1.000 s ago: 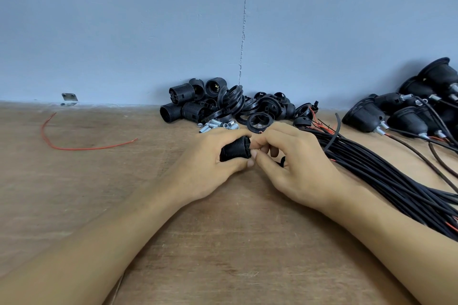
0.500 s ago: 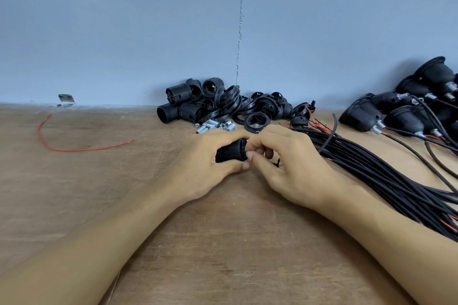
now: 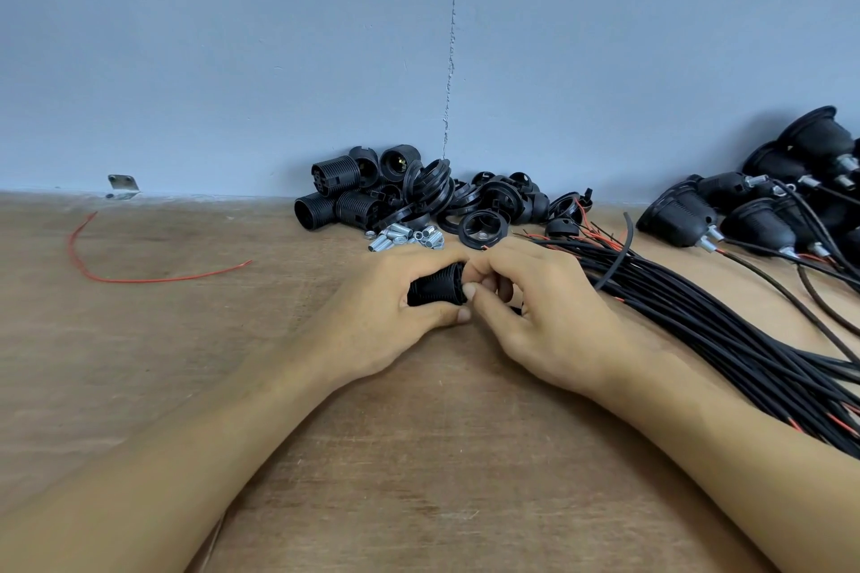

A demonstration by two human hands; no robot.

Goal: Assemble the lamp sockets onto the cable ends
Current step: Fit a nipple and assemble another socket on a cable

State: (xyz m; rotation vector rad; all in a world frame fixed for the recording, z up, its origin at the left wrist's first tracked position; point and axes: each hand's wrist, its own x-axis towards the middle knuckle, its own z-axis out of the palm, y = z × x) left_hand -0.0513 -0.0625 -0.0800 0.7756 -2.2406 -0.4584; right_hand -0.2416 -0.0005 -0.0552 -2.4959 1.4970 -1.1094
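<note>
A black ribbed lamp socket [image 3: 437, 291] lies sideways in my left hand [image 3: 386, 321], fingers and thumb wrapped around it. My right hand [image 3: 544, 316] presses against the socket's right end, fingertips pinched there on a small part that my fingers hide. A bundle of black cables [image 3: 726, 330] with red wire ends runs from beside my right hand to the lower right. Loose black socket bodies and rings [image 3: 419, 195] are piled against the wall behind my hands. Small metal tubes [image 3: 407, 240] lie in front of that pile.
Finished sockets with cables [image 3: 754, 219] are heaped at the far right by the wall. A loose red wire [image 3: 139, 278] curves across the wooden table [image 3: 419, 456] at the left. A metal bracket [image 3: 123, 187] sits at the wall's foot.
Both hands stay on the socket; the right fingers have shifted slightly at its end. The view has drifted a little.
</note>
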